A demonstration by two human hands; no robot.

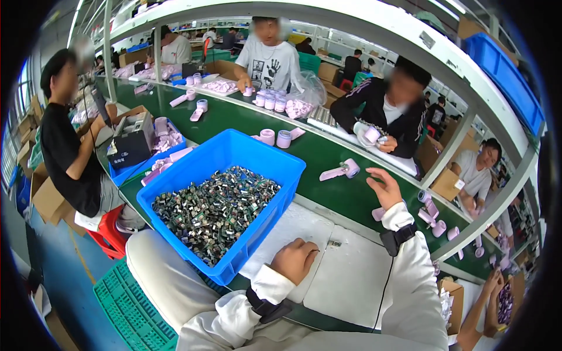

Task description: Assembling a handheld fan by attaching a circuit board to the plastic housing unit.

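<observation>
My left hand (pixel 294 261) rests on the white foam sheets (pixel 354 281), fingers curled together; whatever is between the fingertips is too small to make out. Just right of it lies a tiny circuit board (pixel 335 243). My right hand (pixel 384 188) reaches over the green conveyor belt with thumb and fingers apart and nothing in them. Left of its fingertips, not touching, is a pink handheld device housing (pixel 342 170) with a round head and a flat handle. To the left of my left hand stands a blue bin (pixel 270 221) full of small circuit boards (pixel 213 210).
The green belt (pixel 234 120) runs across, carrying more pink housings (pixel 433 216). A blue tray with pink parts (pixel 167 140) and a black box sits left. Co-workers sit opposite and at both sides. A slanted metal post (pixel 468 234) stands right. A cable hangs from my right wristband.
</observation>
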